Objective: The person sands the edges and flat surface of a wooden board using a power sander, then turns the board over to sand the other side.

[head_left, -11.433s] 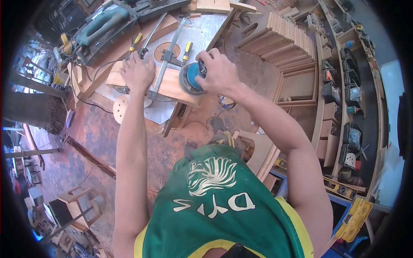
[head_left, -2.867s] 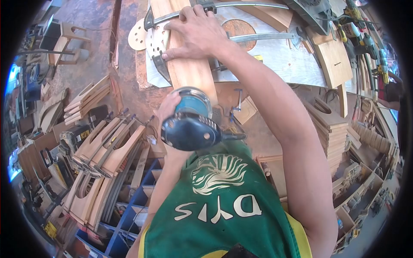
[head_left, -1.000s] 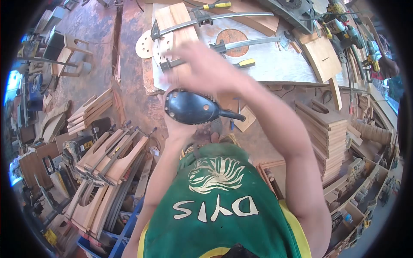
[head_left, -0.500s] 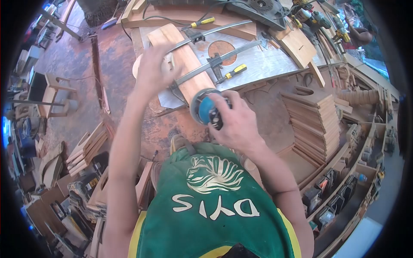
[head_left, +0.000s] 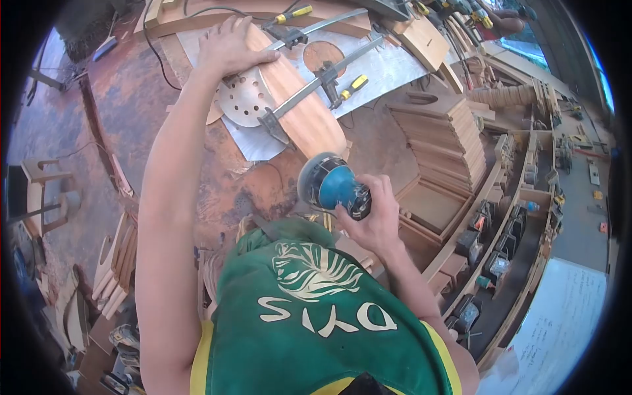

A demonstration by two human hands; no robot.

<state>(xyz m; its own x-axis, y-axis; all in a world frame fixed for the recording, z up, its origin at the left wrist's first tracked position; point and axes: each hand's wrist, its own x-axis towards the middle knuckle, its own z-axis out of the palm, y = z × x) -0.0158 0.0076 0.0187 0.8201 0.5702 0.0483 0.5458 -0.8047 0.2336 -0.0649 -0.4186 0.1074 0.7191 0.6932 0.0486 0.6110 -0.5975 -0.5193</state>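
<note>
My right hand (head_left: 375, 214) is wrapped round the end of a blue sander (head_left: 337, 187), whose round pad meets the near rounded end of a wooden board (head_left: 306, 112). Two bar clamps lie across this board; the nearer clamp (head_left: 303, 97) has its jaw by the board's left edge. At the far end, my left hand (head_left: 230, 49) rests with spread fingers on the board's left side. Beside that hand lies a pale round disc with holes (head_left: 242, 100). Yellow-and-black clamp handles (head_left: 354, 87) show to the right of the board.
Under the clamped board is a grey metal sheet (head_left: 388, 69) with a round opening. Stacked wooden pieces (head_left: 438, 135) stand to the right, beside shelving with tools. A whiteboard (head_left: 559, 329) is at lower right. Part of another person (head_left: 507, 26) shows at upper right.
My left hand has come down onto the board's far end. The sander is tilted differently at the board's near end, with more of its blue body showing. The view has shifted rightward.
</note>
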